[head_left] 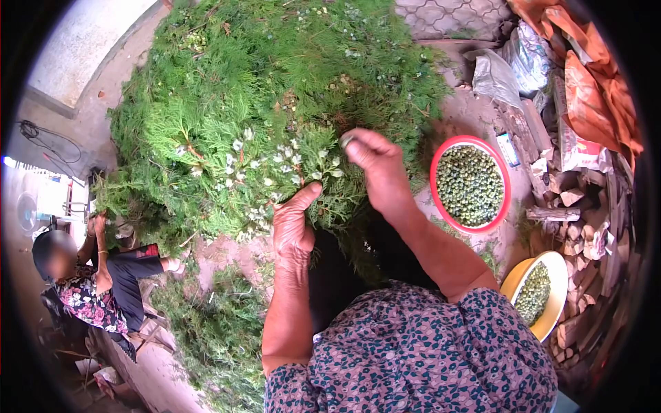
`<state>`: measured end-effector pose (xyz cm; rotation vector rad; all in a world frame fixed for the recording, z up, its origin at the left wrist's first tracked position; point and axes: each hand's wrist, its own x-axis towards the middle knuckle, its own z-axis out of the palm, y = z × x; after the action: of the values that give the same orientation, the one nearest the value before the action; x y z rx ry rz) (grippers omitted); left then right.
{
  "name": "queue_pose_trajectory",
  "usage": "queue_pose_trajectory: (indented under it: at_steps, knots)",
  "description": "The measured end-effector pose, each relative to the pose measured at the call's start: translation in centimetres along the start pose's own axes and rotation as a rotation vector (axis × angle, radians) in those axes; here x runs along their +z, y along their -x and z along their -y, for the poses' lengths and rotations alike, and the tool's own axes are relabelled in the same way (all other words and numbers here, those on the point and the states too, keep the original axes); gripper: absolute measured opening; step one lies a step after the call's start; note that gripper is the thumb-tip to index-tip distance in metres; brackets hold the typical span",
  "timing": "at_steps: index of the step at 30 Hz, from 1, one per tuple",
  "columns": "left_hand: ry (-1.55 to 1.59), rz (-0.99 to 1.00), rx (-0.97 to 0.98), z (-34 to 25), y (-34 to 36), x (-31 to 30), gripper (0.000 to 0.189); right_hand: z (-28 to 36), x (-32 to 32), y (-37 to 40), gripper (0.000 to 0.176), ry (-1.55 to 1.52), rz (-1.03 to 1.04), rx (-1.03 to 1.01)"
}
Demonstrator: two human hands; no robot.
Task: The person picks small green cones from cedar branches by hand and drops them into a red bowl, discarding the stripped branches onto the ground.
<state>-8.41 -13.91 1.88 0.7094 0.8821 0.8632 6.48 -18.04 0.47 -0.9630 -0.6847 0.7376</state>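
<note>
My left hand is closed around a leafy green branch that bears pale, bluish-white seed cones. To its right, my right hand is raised over the foliage, thumb and fingers pinched together on a small greenish cone. A big heap of cut green branches spreads beyond both hands. On the right, a red-rimmed basin holds many round green cones.
A yellow basin with green cones stands at lower right, beside stacked firewood. Sacks and orange sheeting lie at upper right. Another person sits at left, hands at the foliage. More branches lie lower left.
</note>
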Motion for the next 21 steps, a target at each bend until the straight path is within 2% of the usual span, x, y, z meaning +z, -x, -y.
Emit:
queue_pose_trajectory:
  at_steps: [1, 2, 3, 5, 7, 11, 13, 15, 17, 19, 21]
  knots:
    - [-0.017, -0.053, -0.014, -0.1, 0.1, 0.0, 0.036, 0.0, -0.5, -0.6, 0.015, -0.145, -0.13, 0.116]
    - [-0.013, -0.077, -0.001, -0.1, 0.2, 0.3, 0.036, -0.2, -1.3, -1.3, 0.016, -0.284, -0.081, 0.089]
    - [-0.012, -0.077, -0.001, 0.0, 0.1, 0.2, 0.036, 0.5, -1.4, -1.2, 0.016, -0.284, -0.081, 0.089]
    - [-0.007, -0.057, -0.004, 0.3, -0.2, -0.1, 0.038, 2.2, -1.5, -1.1, 0.016, -0.587, 0.079, 0.231]
    - [-0.005, -0.029, 0.027, 0.3, -0.1, 0.0, 0.04, 2.9, -0.8, -0.9, 0.015, -0.564, 0.047, 0.27]
    - [-0.021, 0.033, 0.123, 0.7, 0.2, 0.3, 0.044, 2.6, -0.2, -0.7, 0.013, -0.242, 0.144, 0.279]
    - [-0.043, 0.052, 0.129, 0.9, 0.2, 0.3, 0.045, 2.6, 0.3, -0.6, 0.014, -0.028, 0.221, 0.209]
    - [-0.069, 0.052, 0.107, 1.0, 0.2, 0.2, 0.045, 2.6, 0.3, -0.6, 0.017, 0.044, 0.205, 0.236]
    - [-0.065, 0.049, 0.127, 0.9, 0.2, 0.2, 0.044, 1.8, 0.0, -0.6, 0.019, 0.481, 0.266, -0.09]
    - [-0.052, 0.059, 0.086, 1.1, 0.1, -0.1, 0.044, 1.3, 0.0, -0.7, 0.019, 0.555, 0.271, -0.16]
    - [-0.053, 0.052, 0.068, 1.1, 0.2, 0.0, 0.043, 0.7, 0.0, -1.0, 0.015, 0.654, 0.237, -0.392]
